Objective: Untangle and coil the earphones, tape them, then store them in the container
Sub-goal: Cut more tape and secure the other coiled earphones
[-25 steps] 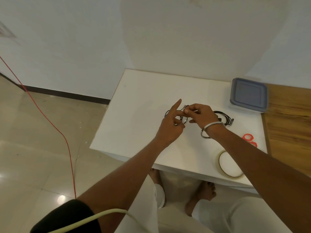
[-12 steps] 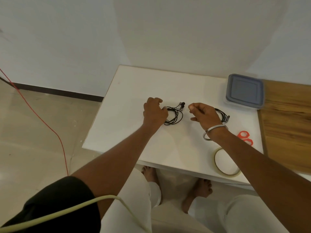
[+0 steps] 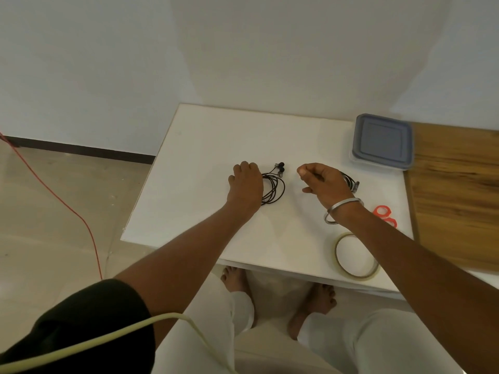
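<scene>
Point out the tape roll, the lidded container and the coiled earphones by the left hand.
tape roll (image 3: 340, 265): head view, on the near-left part of its ring.
container (image 3: 383, 140): head view, on the middle of its grey-blue lid.
coiled earphones (image 3: 279, 191): head view, on the right side of the black loops.

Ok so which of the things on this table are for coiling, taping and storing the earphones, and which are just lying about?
For the job:
- coiled earphones, by the left hand
- second earphones, behind the right hand
- tape roll
- lidded container

Probably for the tape:
- red-handled scissors

Lying about:
- red cable on the floor
</scene>
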`<move>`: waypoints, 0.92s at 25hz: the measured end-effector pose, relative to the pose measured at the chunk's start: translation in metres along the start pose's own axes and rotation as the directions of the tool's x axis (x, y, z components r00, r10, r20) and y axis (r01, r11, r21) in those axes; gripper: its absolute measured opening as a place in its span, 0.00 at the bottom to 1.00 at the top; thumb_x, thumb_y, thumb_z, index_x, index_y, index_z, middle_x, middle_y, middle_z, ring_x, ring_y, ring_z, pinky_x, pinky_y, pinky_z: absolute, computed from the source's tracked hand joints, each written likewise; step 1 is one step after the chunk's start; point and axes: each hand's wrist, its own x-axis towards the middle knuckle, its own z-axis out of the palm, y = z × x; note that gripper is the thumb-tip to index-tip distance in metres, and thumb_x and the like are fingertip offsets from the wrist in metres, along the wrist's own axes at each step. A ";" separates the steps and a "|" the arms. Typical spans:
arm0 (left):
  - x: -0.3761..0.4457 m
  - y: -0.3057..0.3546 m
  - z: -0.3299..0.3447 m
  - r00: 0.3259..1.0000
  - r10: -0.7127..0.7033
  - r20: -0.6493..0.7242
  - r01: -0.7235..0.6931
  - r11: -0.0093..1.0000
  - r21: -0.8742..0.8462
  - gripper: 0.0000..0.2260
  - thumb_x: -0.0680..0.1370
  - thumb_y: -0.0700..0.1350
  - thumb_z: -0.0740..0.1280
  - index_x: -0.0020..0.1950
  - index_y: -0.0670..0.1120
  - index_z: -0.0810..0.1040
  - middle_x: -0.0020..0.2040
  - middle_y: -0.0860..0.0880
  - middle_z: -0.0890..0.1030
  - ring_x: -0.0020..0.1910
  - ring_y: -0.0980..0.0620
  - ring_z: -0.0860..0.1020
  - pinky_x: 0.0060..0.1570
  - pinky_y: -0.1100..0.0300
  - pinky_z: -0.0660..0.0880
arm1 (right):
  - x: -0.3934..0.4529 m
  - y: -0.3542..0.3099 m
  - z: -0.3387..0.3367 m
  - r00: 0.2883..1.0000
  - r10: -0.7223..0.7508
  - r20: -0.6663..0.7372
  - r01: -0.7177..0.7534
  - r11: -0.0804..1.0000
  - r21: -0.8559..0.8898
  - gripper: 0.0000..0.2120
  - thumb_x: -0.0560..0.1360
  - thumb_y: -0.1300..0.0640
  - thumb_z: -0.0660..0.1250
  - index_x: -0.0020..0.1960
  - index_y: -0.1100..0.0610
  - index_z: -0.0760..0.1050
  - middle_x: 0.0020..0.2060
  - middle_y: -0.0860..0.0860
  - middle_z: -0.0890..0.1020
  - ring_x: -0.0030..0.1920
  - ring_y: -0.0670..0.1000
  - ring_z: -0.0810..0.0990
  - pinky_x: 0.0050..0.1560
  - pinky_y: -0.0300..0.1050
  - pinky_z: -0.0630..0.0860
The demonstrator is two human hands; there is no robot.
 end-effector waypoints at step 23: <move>-0.012 -0.012 -0.074 0.915 0.377 0.146 -0.108 0.578 -0.809 0.15 0.80 0.40 0.62 0.66 0.47 0.69 0.43 0.53 0.84 0.39 0.60 0.80 0.40 0.71 0.73 | -0.011 -0.058 0.001 0.975 -0.080 0.207 0.112 0.982 -0.151 0.06 0.73 0.63 0.70 0.49 0.59 0.78 0.41 0.53 0.83 0.42 0.49 0.82 0.46 0.44 0.79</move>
